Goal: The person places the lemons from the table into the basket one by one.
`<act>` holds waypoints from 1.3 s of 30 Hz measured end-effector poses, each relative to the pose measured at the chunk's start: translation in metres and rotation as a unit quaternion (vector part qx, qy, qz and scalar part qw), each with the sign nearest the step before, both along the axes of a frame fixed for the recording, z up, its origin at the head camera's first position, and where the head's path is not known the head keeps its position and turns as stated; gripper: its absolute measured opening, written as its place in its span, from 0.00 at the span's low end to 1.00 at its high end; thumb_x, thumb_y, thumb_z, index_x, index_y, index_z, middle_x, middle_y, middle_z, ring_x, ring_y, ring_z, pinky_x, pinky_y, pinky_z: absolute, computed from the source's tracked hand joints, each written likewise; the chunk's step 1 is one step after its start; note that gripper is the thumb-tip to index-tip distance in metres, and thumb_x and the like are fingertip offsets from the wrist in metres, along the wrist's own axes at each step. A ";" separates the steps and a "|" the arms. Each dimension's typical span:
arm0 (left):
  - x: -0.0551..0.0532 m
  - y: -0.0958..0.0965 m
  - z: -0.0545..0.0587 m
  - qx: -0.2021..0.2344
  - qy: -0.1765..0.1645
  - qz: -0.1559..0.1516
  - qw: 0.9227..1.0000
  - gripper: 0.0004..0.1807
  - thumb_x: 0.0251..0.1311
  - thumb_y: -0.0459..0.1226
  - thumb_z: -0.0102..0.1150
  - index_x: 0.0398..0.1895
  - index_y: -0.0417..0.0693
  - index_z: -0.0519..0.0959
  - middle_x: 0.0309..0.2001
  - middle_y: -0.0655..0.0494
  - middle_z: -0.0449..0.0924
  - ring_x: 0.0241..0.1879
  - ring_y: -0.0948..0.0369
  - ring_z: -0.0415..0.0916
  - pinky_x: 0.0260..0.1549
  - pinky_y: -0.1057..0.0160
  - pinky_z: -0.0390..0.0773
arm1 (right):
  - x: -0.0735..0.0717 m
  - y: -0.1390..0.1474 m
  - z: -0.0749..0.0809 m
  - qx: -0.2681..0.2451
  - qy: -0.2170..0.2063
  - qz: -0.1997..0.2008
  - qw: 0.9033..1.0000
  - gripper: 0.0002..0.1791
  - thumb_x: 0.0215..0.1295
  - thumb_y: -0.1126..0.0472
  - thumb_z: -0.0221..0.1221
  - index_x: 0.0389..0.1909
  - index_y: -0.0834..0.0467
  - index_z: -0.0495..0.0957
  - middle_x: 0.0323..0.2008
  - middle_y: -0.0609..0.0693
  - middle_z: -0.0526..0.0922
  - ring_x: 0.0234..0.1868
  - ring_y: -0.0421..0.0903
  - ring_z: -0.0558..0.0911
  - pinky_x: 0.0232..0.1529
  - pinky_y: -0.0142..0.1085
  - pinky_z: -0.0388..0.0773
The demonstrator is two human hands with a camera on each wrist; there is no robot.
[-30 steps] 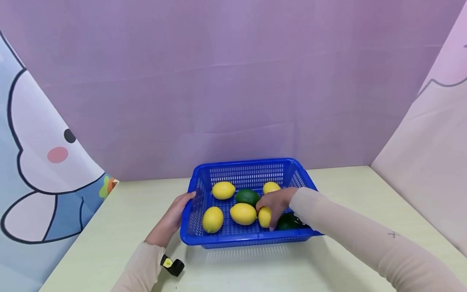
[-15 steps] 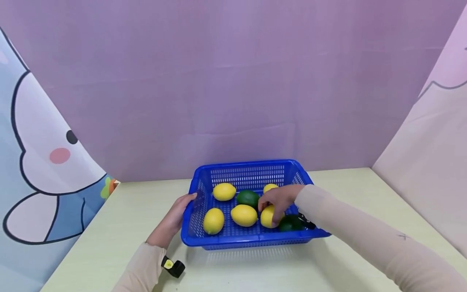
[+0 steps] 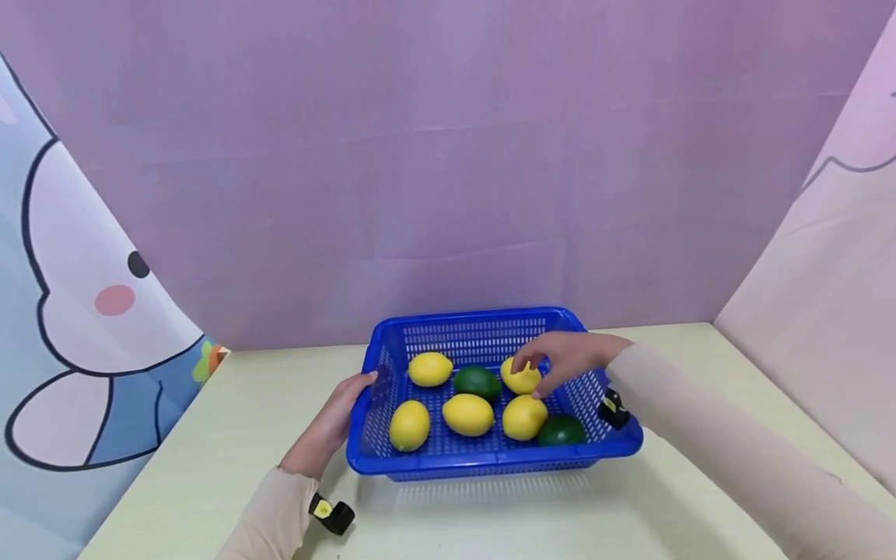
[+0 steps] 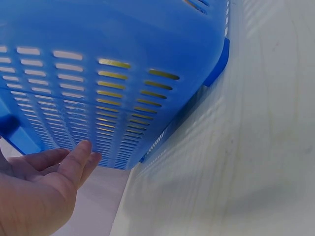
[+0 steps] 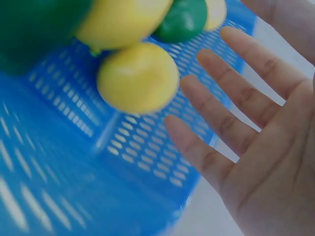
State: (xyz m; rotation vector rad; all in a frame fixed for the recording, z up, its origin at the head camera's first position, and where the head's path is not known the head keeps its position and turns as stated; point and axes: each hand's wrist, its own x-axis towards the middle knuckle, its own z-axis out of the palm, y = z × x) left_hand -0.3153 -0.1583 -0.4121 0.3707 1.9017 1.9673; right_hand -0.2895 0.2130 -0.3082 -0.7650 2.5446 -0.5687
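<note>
A blue plastic basket with slotted walls holds several yellow lemons and two dark green oval fruits. At its left rim my left hand grips the edge, thumb over the top; the left wrist view has its fingers by the outer wall. Above the back right lemon hovers my right hand, fingers spread and holding nothing, as the right wrist view confirms. Just in front of that hand lie the front right lemon and one green fruit. The other green fruit sits mid-basket.
Three more lemons lie in the left and middle of the basket: back left, front left and centre. The basket stands on a pale table, with a purple cloth behind.
My right hand has let go of the front right lemon, which now rests slightly further right, and has moved up and back over the back right lemon. My left hand stays on the rim.
</note>
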 end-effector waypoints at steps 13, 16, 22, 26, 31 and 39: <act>0.001 -0.001 0.001 0.000 0.001 -0.003 1.000 0.32 0.72 0.47 0.36 0.68 0.31 0.54 0.50 0.41 0.76 0.42 0.58 0.80 0.42 0.61 0.81 | 0.011 0.051 0.016 -0.061 0.053 -0.027 0.996 0.23 0.59 0.54 0.63 0.55 0.56 0.75 0.54 0.51 0.77 0.57 0.57 0.73 0.51 0.48 0.75; 0.003 -0.001 0.001 0.001 -0.006 0.004 1.000 0.32 0.72 0.47 0.37 0.68 0.32 0.54 0.51 0.41 0.76 0.43 0.57 0.80 0.43 0.60 0.80 | 0.017 0.062 0.017 -0.059 0.067 -0.038 0.995 0.22 0.61 0.54 0.62 0.55 0.56 0.75 0.54 0.53 0.77 0.57 0.59 0.73 0.52 0.52 0.74; 0.004 -0.006 0.004 -0.008 -0.017 0.003 1.000 0.33 0.72 0.49 0.38 0.69 0.33 0.55 0.49 0.45 0.78 0.43 0.58 0.80 0.44 0.61 0.80 | 0.033 0.084 0.017 -0.065 0.098 -0.073 0.990 0.24 0.60 0.53 0.63 0.55 0.59 0.75 0.55 0.55 0.77 0.56 0.59 0.73 0.51 0.54 0.74; 0.003 -0.011 0.007 -0.014 -0.009 -0.008 1.000 0.33 0.72 0.49 0.39 0.67 0.31 0.56 0.44 0.52 0.81 0.39 0.62 0.81 0.43 0.64 0.80 | 0.044 0.094 0.016 -0.067 0.133 -0.091 0.985 0.23 0.61 0.54 0.62 0.54 0.59 0.75 0.53 0.56 0.78 0.54 0.58 0.75 0.48 0.54 0.76; -0.002 -0.016 0.015 0.006 0.019 0.011 1.000 0.28 0.72 0.44 0.39 0.61 0.26 0.62 0.36 0.61 0.81 0.35 0.68 0.79 0.41 0.69 0.78 | 0.055 0.101 0.017 -0.055 0.193 -0.140 0.970 0.22 0.64 0.53 0.59 0.55 0.61 0.74 0.52 0.57 0.78 0.52 0.57 0.75 0.48 0.55 0.76; -0.010 -0.019 0.037 -0.114 0.083 0.034 0.989 0.33 0.72 0.45 0.39 0.70 0.30 0.50 0.70 0.37 0.53 0.68 0.46 0.56 0.63 0.52 0.63 | 0.057 0.108 -0.007 -0.053 0.266 -0.203 0.941 0.24 0.66 0.52 0.56 0.56 0.65 0.72 0.54 0.65 0.75 0.55 0.65 0.71 0.51 0.62 0.70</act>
